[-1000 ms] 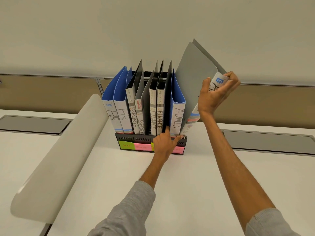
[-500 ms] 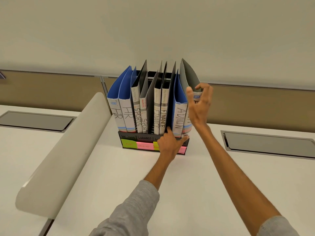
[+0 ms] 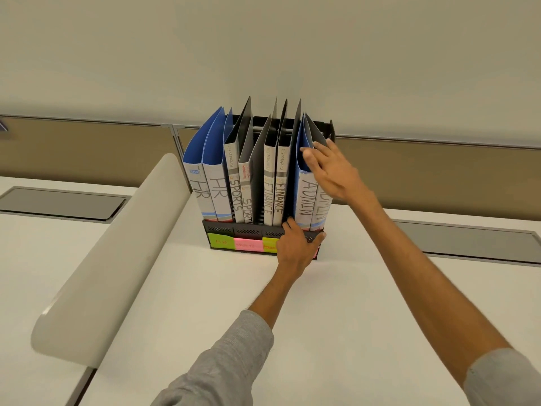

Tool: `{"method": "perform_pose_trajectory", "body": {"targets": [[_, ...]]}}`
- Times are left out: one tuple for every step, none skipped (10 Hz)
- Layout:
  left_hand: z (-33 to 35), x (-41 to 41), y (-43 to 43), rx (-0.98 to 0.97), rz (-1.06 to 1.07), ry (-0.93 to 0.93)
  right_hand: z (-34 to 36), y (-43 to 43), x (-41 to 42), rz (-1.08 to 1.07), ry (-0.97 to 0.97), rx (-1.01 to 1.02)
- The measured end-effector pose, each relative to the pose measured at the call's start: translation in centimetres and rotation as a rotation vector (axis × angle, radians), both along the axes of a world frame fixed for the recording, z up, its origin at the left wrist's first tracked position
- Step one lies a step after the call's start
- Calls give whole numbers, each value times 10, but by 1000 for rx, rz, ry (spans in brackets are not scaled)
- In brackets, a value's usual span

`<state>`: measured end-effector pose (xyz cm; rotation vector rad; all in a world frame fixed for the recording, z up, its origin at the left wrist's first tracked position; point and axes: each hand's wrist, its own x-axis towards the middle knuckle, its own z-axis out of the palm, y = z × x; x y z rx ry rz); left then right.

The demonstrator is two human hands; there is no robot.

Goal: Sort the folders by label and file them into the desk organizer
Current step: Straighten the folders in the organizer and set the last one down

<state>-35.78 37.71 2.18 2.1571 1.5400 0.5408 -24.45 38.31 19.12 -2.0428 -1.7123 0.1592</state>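
Observation:
A black desk organizer (image 3: 225,230) stands at the back of the white desk, with green, pink and yellow sticky labels on its front. Several folders stand upright in it, marked HR (image 3: 218,183), SPORTS (image 3: 235,197), FINANCE (image 3: 279,197) and ADMIN (image 3: 304,197). A grey ADMIN folder (image 3: 320,209) stands rightmost. My right hand (image 3: 333,168) lies with straight fingers against the spines of the two ADMIN folders. My left hand (image 3: 295,247) grips the organizer's front rim at its right end, thumb inside against the folders.
A curved beige divider panel (image 3: 108,259) runs along the desk on the left. Grey recessed cable flaps (image 3: 58,202) sit left and right of the organizer. A brown partition runs behind the desk.
The grey ADMIN folder went from tilted and raised in my right hand to standing in the organizer's rightmost slot. My right hand let go of it and now rests flat against the spines.

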Motion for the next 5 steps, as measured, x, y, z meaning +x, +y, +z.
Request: {"method": "perform_pose_trajectory", "body": {"targets": [[2,-3,-9,-2,-22,-21,-2,-3,0,12,26,-19],[3,-11,-14,34,-67,-31,-4,-3,6,19,91,-1],[12,-24,-19,118,-99,-39,-10,-8,2,38,315,176],[23,-41,-16,212,-133,-62,-22,-21,-2,-18,369,336],[36,-48,-15,280,-123,-131,-42,-45,-9,-128,394,432]]}}
